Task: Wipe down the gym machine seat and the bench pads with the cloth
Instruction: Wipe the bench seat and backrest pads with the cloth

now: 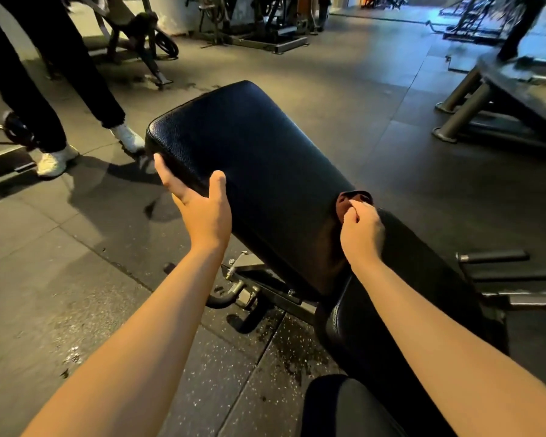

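A black padded bench pad (249, 171) is tilted up in the middle of the view. My left hand (199, 206) grips its left edge, thumb on top and fingers under the side. My right hand (361, 231) pinches a dark reddish cloth (347, 201) at the pad's lower right corner, in the gap to a second black pad (423, 272) that runs down toward me. Most of the cloth is hidden in that gap.
A person in dark trousers and white shoes (56, 162) stands at the left beside the bench. The bench's metal frame and bolts (243, 279) show below the pad. Another grey machine (486, 105) stands at the right, with more equipment at the back.
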The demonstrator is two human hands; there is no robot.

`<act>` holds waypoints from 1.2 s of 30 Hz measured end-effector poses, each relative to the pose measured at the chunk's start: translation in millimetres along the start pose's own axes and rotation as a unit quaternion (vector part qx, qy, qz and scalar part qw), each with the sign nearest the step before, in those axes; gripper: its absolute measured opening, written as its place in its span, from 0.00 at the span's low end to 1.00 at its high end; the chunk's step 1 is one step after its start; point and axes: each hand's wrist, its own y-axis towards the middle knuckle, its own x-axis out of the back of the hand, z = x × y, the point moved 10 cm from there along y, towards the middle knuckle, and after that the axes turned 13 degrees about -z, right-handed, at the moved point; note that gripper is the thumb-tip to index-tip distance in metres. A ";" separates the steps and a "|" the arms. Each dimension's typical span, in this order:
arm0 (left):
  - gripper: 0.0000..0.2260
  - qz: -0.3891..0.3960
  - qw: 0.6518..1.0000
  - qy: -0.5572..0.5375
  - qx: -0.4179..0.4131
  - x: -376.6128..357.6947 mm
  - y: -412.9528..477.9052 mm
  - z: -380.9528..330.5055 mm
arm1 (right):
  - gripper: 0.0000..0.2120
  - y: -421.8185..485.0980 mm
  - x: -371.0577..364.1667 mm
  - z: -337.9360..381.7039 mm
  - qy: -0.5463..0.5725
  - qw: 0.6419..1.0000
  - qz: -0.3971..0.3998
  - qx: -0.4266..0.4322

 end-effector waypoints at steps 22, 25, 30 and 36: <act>0.18 0.193 0.728 0.358 -0.552 -24.4 14.4 -86.2 | 0.21 -59.3 11.3 -24.3 -0.027 0.992 0.068 -0.107; 0.17 0.208 0.756 0.339 -0.520 -48.5 -21.9 -78.3 | 0.21 -54.7 12.0 -42.2 -0.034 0.994 0.077 -0.069; 0.16 0.435 0.663 0.262 -0.551 -86.1 -188.6 -30.7 | 0.22 -55.1 13.8 -51.6 -0.073 0.992 0.101 0.002; 0.17 0.482 0.623 0.265 -0.556 -95.0 -200.6 -16.5 | 0.23 -65.9 18.3 -52.2 -0.100 0.987 0.123 -0.004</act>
